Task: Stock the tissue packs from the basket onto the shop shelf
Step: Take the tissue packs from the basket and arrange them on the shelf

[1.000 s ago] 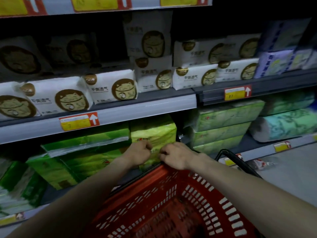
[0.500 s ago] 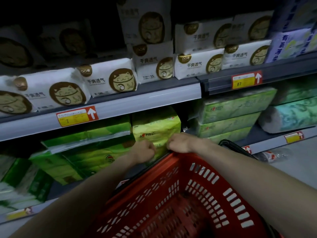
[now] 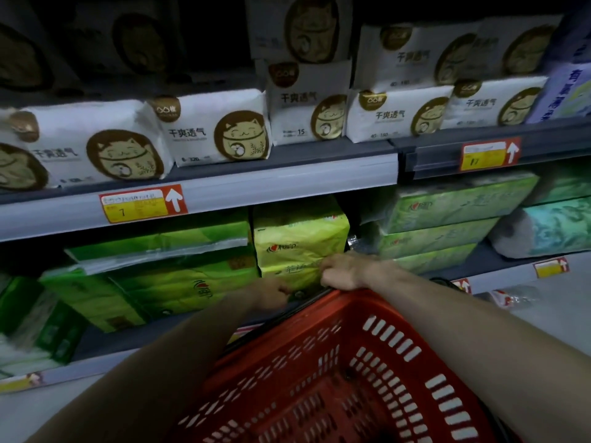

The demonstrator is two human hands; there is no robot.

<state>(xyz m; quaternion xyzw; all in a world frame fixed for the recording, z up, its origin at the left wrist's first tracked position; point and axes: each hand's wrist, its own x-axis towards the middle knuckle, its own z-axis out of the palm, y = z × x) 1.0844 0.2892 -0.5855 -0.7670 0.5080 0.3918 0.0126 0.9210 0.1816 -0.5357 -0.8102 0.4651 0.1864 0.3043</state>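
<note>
Tissue pack [image 3: 300, 241], yellow-green, stands on the lower shelf [image 3: 112, 342] just ahead of my hands. Right hand [image 3: 345, 271] pinches its wrapper low on the front. Left hand [image 3: 271, 294] curls at its bottom edge, fingertips hidden, grip unclear to me. Red basket [image 3: 351, 362] below my wrists is cut off.

Grey upper shelf [image 3: 287, 187] lined with white cat-print packs [image 3: 211, 129], lower shelf [image 3: 108, 345] carrying green tissue packs [image 3: 179, 282] stacked at left, yellow-green pack [image 3: 297, 238] upright beside them, pale green packs [image 3: 447, 219] piled further right
</note>
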